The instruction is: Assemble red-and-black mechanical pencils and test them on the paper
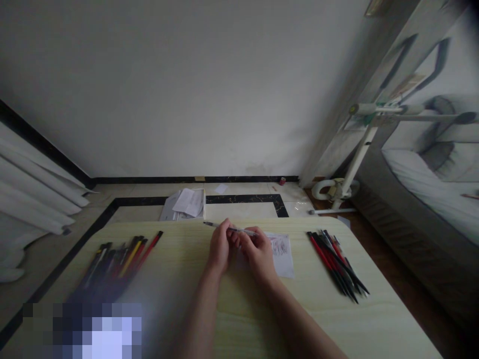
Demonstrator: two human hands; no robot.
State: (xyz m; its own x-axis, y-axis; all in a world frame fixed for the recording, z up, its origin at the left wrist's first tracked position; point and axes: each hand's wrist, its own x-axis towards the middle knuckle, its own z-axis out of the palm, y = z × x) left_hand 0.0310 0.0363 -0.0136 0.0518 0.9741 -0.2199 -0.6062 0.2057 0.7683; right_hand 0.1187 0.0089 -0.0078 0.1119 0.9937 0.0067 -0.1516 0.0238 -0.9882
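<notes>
Both my hands meet around one slim pen (pixel 239 230), which lies nearly level above the far part of the table. My left hand (pixel 221 243) is closed on its left portion, with the dark end sticking out to the left. On the right portion, my right hand (pixel 258 249) pinches the pen between thumb and fingers. Beneath and beside the right hand lies a white sheet of paper (pixel 283 257) covered with dark scribbles. Some fingers of both hands are hidden behind the knuckles.
A bunch of red and black pens (pixel 333 264) rests on the table (pixel 247 319) to the right. More pens (pixel 129 257), some yellow and red, lie at the left, partly blurred. Beyond the table, papers (pixel 189 202) sit on the floor; white exercise equipment (pixel 355 159) stands at right.
</notes>
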